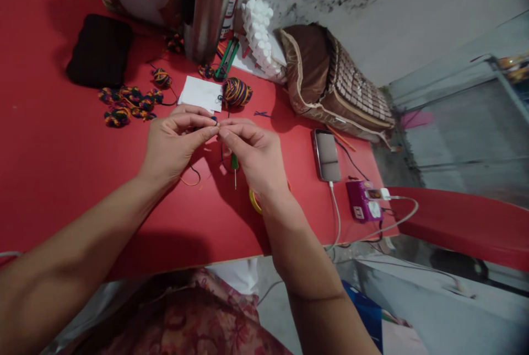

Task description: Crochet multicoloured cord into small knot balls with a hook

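My left hand and my right hand meet fingertip to fingertip above the red table. Both pinch a small dark piece of yarn, mostly hidden by the fingers. A loose yarn end curls below my left hand. Under my right hand's fingers shows a green-handled tool with a thin metal shaft, like a crochet hook; I cannot tell whether it is held or lies on the table. Just beyond the hands are a multicoloured yarn ball and white paper. A yellow ring is partly covered by my right wrist.
Multicoloured crocheted pieces, a small yarn ball and a black case lie left. Behind stand a metal cylinder and green cutter. Rightward are a brown bag, a charging phone and a purple power block.
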Action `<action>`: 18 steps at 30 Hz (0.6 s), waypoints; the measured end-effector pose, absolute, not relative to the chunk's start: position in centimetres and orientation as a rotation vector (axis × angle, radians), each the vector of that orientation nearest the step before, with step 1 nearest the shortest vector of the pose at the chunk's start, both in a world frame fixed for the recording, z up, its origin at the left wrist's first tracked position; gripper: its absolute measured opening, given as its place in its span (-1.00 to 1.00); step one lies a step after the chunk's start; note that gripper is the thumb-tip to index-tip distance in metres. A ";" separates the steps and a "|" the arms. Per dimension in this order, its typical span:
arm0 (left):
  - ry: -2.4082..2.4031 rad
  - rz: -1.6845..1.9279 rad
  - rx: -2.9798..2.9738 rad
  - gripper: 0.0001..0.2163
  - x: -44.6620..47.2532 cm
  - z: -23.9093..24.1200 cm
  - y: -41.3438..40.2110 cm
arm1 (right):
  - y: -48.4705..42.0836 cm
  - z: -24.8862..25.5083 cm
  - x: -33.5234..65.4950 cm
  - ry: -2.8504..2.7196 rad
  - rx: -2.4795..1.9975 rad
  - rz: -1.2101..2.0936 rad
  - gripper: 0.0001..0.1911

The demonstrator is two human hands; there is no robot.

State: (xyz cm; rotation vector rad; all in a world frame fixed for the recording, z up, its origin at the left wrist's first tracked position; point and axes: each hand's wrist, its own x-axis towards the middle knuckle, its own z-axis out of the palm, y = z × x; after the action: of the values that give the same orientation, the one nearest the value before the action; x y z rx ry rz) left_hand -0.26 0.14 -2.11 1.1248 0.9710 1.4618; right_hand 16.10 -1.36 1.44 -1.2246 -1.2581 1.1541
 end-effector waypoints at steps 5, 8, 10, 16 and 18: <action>0.989 1.589 1.603 -0.86 -0.9 -2.3 0.7 | -1.2 1.5 16.2 -1.075 -1.193 1.335 -0.86; 0.965 1.641 1.879 -0.85 -1.2 -2.0 0.8 | -1.1 1.4 16.4 -1.005 -1.172 1.431 -0.88; 0.941 1.678 2.054 -0.88 -1.4 -1.8 0.8 | -1.0 1.6 16.6 -0.959 -1.160 1.489 -0.89; 1.027 1.605 2.119 -0.88 -1.8 -2.1 1.2 | -1.0 2.1 16.8 -0.879 -1.101 1.696 -0.85; 1.023 1.601 2.107 -0.90 -1.8 -2.5 1.5 | -1.1 2.2 16.9 -0.878 -1.071 1.732 -0.86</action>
State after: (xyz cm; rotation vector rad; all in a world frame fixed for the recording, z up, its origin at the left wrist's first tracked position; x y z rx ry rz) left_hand -1.83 1.53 -2.46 2.1068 1.0235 1.6012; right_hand 16.88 -1.06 2.18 -1.0710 -0.8780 1.7325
